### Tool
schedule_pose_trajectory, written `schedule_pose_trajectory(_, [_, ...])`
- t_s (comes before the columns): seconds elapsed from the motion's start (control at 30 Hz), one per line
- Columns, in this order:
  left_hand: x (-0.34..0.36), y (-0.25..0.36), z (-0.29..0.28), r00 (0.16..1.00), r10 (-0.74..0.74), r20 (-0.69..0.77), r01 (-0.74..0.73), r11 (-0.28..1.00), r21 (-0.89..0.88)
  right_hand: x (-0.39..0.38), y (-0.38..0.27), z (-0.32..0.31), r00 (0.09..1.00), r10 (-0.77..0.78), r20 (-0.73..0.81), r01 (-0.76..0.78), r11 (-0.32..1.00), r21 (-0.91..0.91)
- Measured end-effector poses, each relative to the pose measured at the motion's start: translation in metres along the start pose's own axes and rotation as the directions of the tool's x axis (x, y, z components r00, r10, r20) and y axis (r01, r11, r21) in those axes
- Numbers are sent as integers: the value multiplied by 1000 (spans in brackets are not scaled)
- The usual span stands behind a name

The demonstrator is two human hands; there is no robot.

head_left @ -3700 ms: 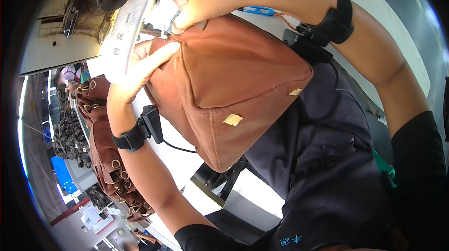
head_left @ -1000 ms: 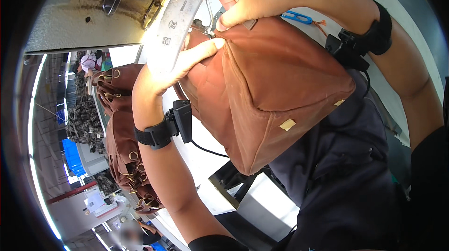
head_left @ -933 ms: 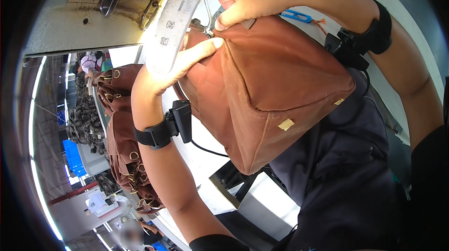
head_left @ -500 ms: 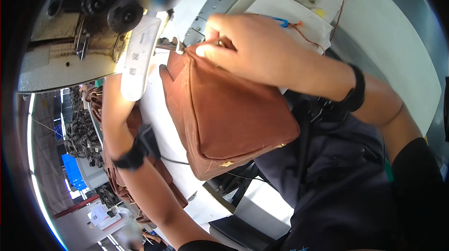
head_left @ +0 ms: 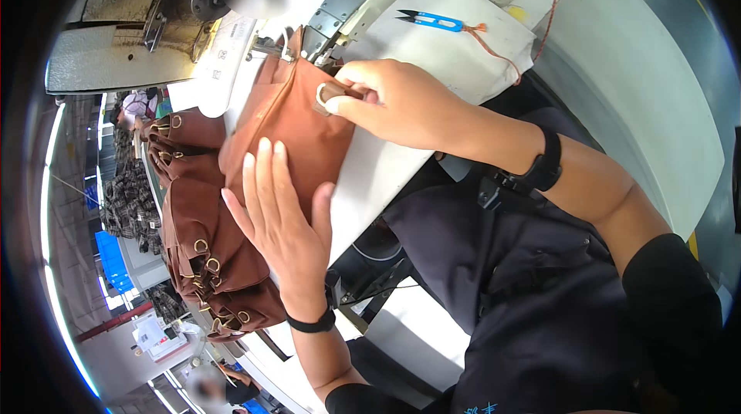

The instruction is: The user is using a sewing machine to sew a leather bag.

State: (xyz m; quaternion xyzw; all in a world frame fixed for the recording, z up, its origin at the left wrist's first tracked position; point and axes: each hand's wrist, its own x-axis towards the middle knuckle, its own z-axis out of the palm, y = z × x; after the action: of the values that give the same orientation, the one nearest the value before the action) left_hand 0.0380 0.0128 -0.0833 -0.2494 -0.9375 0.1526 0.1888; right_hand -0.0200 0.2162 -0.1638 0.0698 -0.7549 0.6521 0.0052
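A brown leather bag [head_left: 305,132] lies on the white work surface, one end up at the sewing machine's stitching area [head_left: 287,51]. My left hand [head_left: 284,209] rests on the bag, palm down with its fingers stretched out and holding nothing. My right hand [head_left: 390,101] is closed, thumb and fingers pinching a small brown leather tab [head_left: 333,93] at the bag's right side. A pale ring-like edge shows beside the tab. The needle itself cannot be made out.
Several brown bags with gold-coloured rings [head_left: 204,233] are piled at the left. The sewing machine [head_left: 127,59] and a white bar [head_left: 224,67] stand at the upper left. Blue thread snips [head_left: 432,21] on an orange cord lie at the upper right. A person [head_left: 235,385] appears in the lower-left background.
The bag has shifted left and turned. My left hand has come from behind the white bar to lie flat on it. My right hand has moved nearer, now pinching the tab; the snips are uncovered.
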Motion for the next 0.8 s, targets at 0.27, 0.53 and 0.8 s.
schedule_pose_trajectory(0.27, [29,23,29,994,-29,-108,4,975,-222,-1,-12,10,926,-328,-188,300,940,-160])
schedule_pose_trajectory(0.53, [38,29,70,982,-115,-153,48,923,-382,13,-6,-1,995,-63,-74,76,977,198])
schedule_pose_trajectory(0.8, [47,28,69,969,-172,-179,84,906,-416,45,-1,8,935,-352,-46,338,923,-183])
